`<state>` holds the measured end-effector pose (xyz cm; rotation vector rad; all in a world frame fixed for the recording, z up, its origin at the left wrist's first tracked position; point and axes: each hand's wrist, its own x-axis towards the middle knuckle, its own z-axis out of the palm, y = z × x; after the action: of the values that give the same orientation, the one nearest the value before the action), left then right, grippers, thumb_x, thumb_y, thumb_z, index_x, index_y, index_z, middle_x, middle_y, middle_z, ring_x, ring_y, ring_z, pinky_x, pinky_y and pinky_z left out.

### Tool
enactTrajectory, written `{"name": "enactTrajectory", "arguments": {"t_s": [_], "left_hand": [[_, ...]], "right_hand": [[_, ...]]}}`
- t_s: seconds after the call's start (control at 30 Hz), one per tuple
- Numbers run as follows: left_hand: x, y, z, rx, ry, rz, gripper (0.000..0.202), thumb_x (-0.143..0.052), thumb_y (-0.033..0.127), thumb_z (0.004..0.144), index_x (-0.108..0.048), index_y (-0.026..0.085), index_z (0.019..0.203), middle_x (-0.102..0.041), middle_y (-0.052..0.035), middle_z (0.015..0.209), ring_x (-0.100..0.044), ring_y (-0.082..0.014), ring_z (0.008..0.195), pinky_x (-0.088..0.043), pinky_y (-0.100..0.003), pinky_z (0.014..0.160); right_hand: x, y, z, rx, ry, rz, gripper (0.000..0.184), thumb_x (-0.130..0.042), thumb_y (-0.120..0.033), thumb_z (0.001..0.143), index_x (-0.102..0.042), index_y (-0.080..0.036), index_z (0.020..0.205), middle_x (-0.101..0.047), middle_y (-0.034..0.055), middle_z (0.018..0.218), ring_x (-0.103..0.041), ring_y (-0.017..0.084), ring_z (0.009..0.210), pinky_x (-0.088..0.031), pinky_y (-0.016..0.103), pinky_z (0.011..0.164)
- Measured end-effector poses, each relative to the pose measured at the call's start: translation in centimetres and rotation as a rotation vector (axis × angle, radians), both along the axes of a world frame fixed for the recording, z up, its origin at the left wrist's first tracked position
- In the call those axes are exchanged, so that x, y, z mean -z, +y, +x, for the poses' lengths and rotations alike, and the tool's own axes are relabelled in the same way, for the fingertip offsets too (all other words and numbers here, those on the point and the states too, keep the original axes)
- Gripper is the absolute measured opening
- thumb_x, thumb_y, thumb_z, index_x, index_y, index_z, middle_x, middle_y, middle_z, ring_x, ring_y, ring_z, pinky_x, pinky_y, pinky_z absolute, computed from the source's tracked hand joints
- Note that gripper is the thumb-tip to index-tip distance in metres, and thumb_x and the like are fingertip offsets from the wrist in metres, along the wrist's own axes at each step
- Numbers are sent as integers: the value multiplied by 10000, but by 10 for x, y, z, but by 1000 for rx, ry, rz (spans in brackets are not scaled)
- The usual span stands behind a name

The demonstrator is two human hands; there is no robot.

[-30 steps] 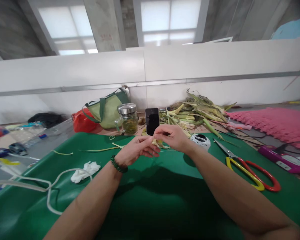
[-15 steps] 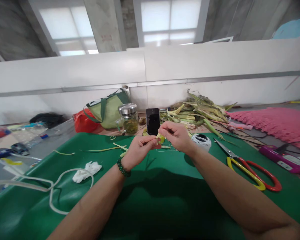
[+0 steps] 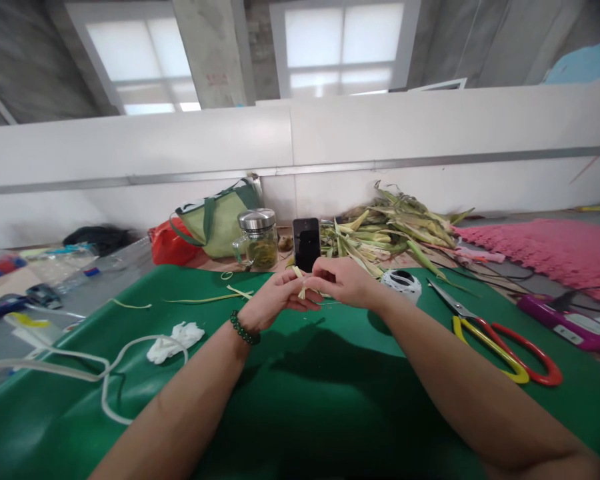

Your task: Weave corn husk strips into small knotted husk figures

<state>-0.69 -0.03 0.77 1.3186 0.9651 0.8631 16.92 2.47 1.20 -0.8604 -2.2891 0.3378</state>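
Between my two hands is a small piece of pale yellow-green corn husk [image 3: 301,292], partly covered by the fingers. My left hand [image 3: 276,297], with a dark green bead bracelet at its wrist, pinches the husk from the left, its other fingers curled beneath. From the right, my right hand [image 3: 347,282] closes thumb and fingertips on the same piece. Both are raised over the green mat [image 3: 340,413], in front of a black phone [image 3: 307,241] standing upright. Loose husk strips [image 3: 203,300] lie on the mat to the left.
Large scissors [image 3: 485,333] with red and yellow handles lie at right, near a white roll [image 3: 403,283]. A heap of corn husks [image 3: 405,217] is behind. A glass jar [image 3: 259,240], crumpled tissue [image 3: 175,342] and white cable [image 3: 105,373] are left; a purple power strip [image 3: 565,322] is far right.
My hands have turned the husk piece and shifted slightly; the left fingers now spread further beneath it. The yellow-green bit seen beside the right fingers earlier no longer shows there.
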Motion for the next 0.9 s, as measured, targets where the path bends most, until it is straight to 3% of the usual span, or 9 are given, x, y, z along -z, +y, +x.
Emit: {"name": "enactTrajectory", "arguments": {"t_s": [0.2,0.4,0.6,0.73,0.9], "left_hand": [[3,2,-1,-5,15,65,388,-618,540,751,-590,154,780,-710,-47,685,-685,-166,649,-502,-238,602],[3,1,2,12,73,97,420,-587,580,754,-589,160,756,-706,-38,670,-688,-169,656,-519,-253,620],[2,5,-1,-83,82,168,357,-612,530,739,-558,177,754,-693,-18,595,-680,-180,594,-523,-271,586],[0,3,-1,-145,53,191,371,-619,512,739,-607,148,807,-721,-51,676,-696,-185,659,-522,-256,604],[0,1,-1,-79,67,153,381,-631,506,746,-654,132,813,-733,-65,721,-700,-170,684,-511,-215,588]], "right_hand": [[-6,-4,1,-12,-76,-41,189,-485,-305,886,-562,-171,778,-597,6,680,-496,111,601,-301,225,567],[-9,-8,-1,15,-166,-1,193,-452,-228,892,-521,-171,720,-577,19,678,-481,121,604,-297,237,572],[-2,1,2,-4,-62,24,136,-482,-245,863,-516,-177,750,-516,-18,604,-428,109,546,-280,231,540],[-2,5,2,-13,-33,-21,162,-477,-267,867,-524,-173,743,-526,-19,605,-445,105,552,-295,224,545],[4,9,2,-11,55,-14,193,-497,-311,861,-514,-175,725,-514,-28,595,-437,98,543,-320,220,544]]}}
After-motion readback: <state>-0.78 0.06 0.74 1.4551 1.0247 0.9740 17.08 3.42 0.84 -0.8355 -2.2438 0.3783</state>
